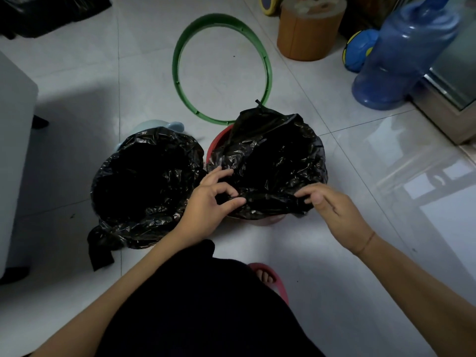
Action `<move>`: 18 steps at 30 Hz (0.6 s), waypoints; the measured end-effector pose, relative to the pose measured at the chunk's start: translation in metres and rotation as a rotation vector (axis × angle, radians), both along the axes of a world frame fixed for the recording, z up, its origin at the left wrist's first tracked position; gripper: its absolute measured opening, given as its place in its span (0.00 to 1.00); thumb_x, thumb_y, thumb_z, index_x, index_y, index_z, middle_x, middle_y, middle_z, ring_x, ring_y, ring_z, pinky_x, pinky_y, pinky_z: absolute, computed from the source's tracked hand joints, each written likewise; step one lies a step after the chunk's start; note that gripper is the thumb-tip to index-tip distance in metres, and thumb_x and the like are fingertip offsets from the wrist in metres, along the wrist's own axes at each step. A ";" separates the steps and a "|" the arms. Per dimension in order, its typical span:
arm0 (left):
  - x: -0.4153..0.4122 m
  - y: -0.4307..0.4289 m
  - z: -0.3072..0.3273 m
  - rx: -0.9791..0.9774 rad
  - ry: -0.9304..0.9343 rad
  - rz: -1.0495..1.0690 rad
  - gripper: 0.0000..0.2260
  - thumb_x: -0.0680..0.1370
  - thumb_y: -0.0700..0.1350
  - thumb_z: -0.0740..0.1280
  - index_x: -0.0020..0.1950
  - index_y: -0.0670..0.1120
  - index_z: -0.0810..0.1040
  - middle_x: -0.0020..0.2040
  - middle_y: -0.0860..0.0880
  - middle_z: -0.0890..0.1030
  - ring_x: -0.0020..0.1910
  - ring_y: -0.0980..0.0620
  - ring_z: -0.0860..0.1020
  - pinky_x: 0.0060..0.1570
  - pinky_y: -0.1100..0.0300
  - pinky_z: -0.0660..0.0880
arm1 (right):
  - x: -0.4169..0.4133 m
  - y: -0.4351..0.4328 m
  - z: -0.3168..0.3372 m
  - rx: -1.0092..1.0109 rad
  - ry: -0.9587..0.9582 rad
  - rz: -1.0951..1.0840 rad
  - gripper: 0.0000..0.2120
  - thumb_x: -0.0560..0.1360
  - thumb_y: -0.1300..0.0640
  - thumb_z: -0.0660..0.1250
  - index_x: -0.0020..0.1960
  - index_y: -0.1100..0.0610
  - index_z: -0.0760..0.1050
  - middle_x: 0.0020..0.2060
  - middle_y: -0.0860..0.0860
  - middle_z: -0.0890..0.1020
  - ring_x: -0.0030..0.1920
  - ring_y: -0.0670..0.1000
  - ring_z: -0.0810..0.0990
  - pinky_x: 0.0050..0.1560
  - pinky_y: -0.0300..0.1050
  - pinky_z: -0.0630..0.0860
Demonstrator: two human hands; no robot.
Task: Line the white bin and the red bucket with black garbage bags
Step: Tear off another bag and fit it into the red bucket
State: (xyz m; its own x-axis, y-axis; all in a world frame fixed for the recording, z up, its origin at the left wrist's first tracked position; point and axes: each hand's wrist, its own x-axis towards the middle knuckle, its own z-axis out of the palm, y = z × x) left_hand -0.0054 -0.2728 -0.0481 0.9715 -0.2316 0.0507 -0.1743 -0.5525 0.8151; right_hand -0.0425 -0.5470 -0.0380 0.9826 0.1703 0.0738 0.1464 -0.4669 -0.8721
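Dark lap point(206, 305) — left hand point(208, 204), right hand point(334, 210) pinch-tight on red bucket's point(215, 143) bag point(278, 161) — green ring point(219, 17) beyond.

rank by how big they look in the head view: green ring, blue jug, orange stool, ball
1. green ring and blue jug: similar span, so not ranked apart
2. orange stool, top cropped
3. ball, partly hidden behind the jug

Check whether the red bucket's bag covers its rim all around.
Not fully: the bag covers the near rim, but the red bucket shows bare at far left.
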 end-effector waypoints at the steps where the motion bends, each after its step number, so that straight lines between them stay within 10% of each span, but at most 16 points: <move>1: -0.001 -0.001 0.002 -0.018 0.030 -0.023 0.08 0.69 0.54 0.74 0.34 0.58 0.76 0.67 0.60 0.71 0.73 0.59 0.60 0.67 0.67 0.52 | 0.000 0.000 0.000 -0.003 0.025 -0.004 0.24 0.79 0.41 0.52 0.56 0.55 0.79 0.52 0.48 0.80 0.53 0.43 0.78 0.56 0.41 0.73; 12: -0.008 0.003 -0.012 0.284 -0.134 -0.207 0.14 0.70 0.57 0.70 0.33 0.48 0.77 0.75 0.49 0.63 0.76 0.54 0.49 0.74 0.52 0.44 | -0.007 0.000 -0.003 0.197 0.110 -0.011 0.19 0.80 0.52 0.53 0.60 0.57 0.78 0.52 0.52 0.80 0.56 0.46 0.77 0.60 0.36 0.70; 18: -0.013 0.003 -0.029 0.389 -0.301 -0.174 0.10 0.73 0.42 0.72 0.34 0.37 0.80 0.73 0.39 0.64 0.75 0.41 0.54 0.70 0.38 0.60 | -0.016 -0.001 -0.016 0.213 0.169 -0.018 0.20 0.79 0.47 0.54 0.64 0.53 0.74 0.48 0.51 0.83 0.58 0.48 0.78 0.64 0.35 0.68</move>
